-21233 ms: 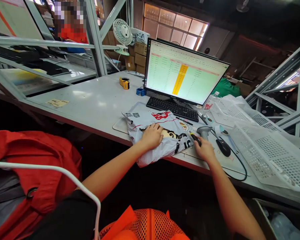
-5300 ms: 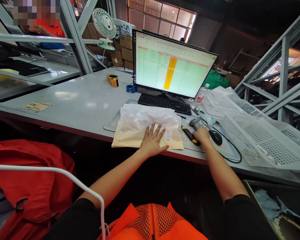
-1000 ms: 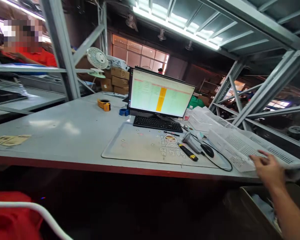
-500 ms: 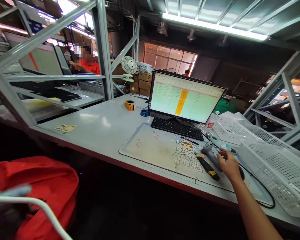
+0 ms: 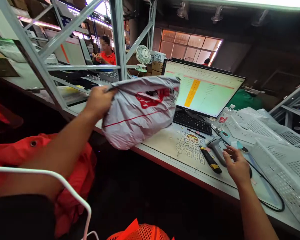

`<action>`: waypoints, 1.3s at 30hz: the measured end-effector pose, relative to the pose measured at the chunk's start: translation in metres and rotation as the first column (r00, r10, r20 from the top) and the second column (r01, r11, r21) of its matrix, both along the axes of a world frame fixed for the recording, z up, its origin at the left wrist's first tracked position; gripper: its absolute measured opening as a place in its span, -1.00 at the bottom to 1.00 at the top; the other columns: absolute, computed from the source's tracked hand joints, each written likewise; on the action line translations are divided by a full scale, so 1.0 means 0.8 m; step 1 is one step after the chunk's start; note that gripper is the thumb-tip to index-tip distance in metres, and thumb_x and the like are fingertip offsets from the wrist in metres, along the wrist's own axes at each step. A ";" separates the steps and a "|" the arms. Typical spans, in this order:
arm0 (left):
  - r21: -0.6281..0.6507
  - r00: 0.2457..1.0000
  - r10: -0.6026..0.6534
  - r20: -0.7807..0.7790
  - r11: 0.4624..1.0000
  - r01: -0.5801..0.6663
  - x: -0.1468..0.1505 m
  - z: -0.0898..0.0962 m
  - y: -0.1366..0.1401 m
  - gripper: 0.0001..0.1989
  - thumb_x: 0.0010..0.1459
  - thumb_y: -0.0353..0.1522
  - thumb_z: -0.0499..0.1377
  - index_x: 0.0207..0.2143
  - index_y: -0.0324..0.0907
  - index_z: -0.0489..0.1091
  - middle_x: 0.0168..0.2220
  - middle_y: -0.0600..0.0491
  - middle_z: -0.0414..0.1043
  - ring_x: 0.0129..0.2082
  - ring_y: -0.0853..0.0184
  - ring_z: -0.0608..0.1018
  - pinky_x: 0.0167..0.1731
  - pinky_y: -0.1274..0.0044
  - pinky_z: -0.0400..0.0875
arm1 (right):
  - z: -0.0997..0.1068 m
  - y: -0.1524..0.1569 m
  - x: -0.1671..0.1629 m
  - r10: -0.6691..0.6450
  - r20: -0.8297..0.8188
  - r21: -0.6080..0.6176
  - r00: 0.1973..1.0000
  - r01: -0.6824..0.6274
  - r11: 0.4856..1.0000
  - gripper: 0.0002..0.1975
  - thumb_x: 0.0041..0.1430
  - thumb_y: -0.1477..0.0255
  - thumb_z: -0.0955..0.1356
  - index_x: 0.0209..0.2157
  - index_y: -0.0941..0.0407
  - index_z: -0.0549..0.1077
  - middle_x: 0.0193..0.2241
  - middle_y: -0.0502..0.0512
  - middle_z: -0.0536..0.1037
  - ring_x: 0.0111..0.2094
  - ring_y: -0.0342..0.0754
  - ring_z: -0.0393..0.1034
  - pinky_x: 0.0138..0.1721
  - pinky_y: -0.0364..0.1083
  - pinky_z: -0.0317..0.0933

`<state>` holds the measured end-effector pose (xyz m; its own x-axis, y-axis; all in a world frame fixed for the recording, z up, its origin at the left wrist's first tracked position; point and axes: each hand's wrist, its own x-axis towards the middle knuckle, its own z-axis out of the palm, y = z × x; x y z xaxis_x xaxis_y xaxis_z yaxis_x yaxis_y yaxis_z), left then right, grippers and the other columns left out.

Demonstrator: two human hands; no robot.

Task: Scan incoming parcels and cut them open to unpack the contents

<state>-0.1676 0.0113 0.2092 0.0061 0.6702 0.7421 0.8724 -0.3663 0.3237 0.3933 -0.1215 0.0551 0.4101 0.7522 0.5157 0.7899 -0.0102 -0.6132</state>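
A grey plastic mailing bag [image 5: 140,116] with red print hangs over the front edge of the desk. My left hand [image 5: 100,100] is closed on its upper left corner. On the right, my right hand [image 5: 237,165] hovers or rests just beside a grey barcode scanner [image 5: 217,150], its fingers loosely bent and apart, with nothing seen in them. A black and yellow utility knife [image 5: 210,160] lies left of the scanner on the printed desk mat [image 5: 170,143]. Part of a dark rounded object, possibly a mouse, shows behind my right wrist.
A monitor [image 5: 210,90] and black keyboard [image 5: 190,121] stand behind the mat. White perforated baskets [image 5: 282,166] line the right side, and a black cable [image 5: 272,190] loops near them. Red bags [image 5: 80,156] sit low at left. A person in red works beyond the rack frame [image 5: 120,43].
My left hand has come up from the lower left with the mailing bag, which now covers part of the desk. My right hand stays beside the scanner. The view has shifted left and down.
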 end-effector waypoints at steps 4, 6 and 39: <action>0.091 1.000 0.022 0.012 0.996 -0.023 0.078 -0.031 -0.006 -0.61 0.42 -0.25 0.03 -0.09 -0.41 0.50 -0.34 0.07 0.50 -0.26 0.31 0.57 -0.20 0.51 0.38 | -0.013 -0.012 0.039 -0.104 0.026 -0.041 0.994 0.105 0.994 -0.40 0.18 0.05 0.35 0.12 0.12 0.50 -0.07 0.29 0.66 -0.07 0.23 0.58 0.07 0.19 0.38; 0.163 0.984 -0.103 -0.146 0.978 0.127 0.112 -0.073 -0.029 -0.69 0.32 -0.30 0.14 0.00 -0.30 0.49 -0.27 -0.02 0.58 -0.26 0.23 0.59 -0.21 0.47 0.42 | -0.020 -0.015 0.056 -0.141 0.012 -0.046 0.990 0.141 0.989 -0.39 0.17 0.05 0.35 0.12 0.14 0.50 -0.07 0.29 0.65 -0.06 0.23 0.57 0.10 0.20 0.37; -0.489 0.590 -0.716 -0.373 0.692 0.531 0.305 -0.278 -0.100 -0.23 0.39 0.01 0.14 0.46 -0.23 0.12 0.50 -0.23 -0.01 0.50 -0.02 0.08 0.45 0.10 -0.09 | 0.164 0.011 -0.102 0.431 -0.385 -0.662 0.816 -0.569 0.487 -0.48 0.20 -0.11 0.43 -0.20 0.08 0.42 -0.62 -0.07 0.38 -0.72 -0.19 0.17 -0.75 -0.21 -0.05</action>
<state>0.0764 -0.0686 -0.0129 0.8112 0.5262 0.2551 0.5167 -0.8492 0.1086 0.3118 -0.1127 0.1863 -0.1441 0.9350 -0.3241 0.7107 -0.1302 -0.6914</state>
